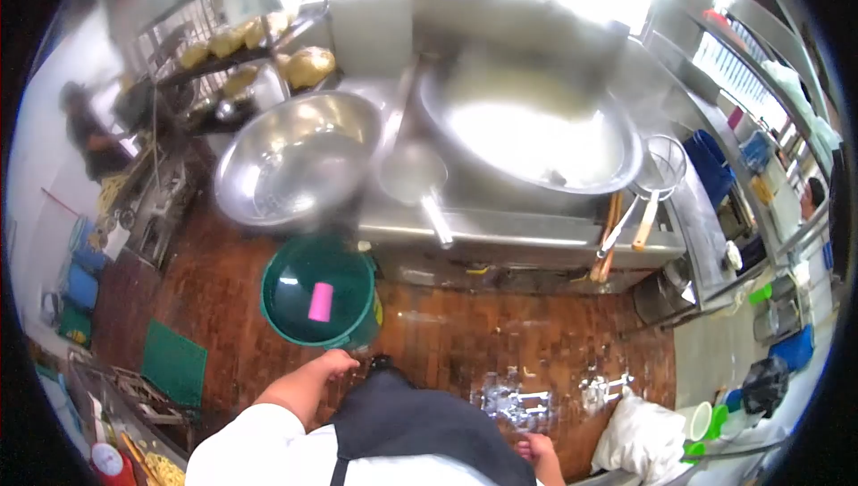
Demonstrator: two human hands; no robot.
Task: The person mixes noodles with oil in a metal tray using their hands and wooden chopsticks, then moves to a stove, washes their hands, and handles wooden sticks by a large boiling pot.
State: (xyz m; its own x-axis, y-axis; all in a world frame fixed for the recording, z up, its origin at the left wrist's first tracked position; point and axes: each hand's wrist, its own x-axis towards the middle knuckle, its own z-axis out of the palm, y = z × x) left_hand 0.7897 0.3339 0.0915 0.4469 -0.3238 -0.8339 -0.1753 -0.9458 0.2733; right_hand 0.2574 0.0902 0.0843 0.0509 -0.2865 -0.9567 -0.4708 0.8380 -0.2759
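My left hand is loosely closed in front of my dark apron, with nothing visible in it. Nearest to it stands a green bucket on the floor, and a pink cup is inside. Low at my other side, my right hand has its fingers curled, and I see nothing in them. A large wok full of bright, steaming liquid sits in the metal stove counter. To its left are a big metal bowl and a long-handled ladle.
Wire strainers and wooden sticks lie at the counter's right end. A white sack rests on the wet floor. Shelves with yellow bags stand at the back left. Another person is at far left.
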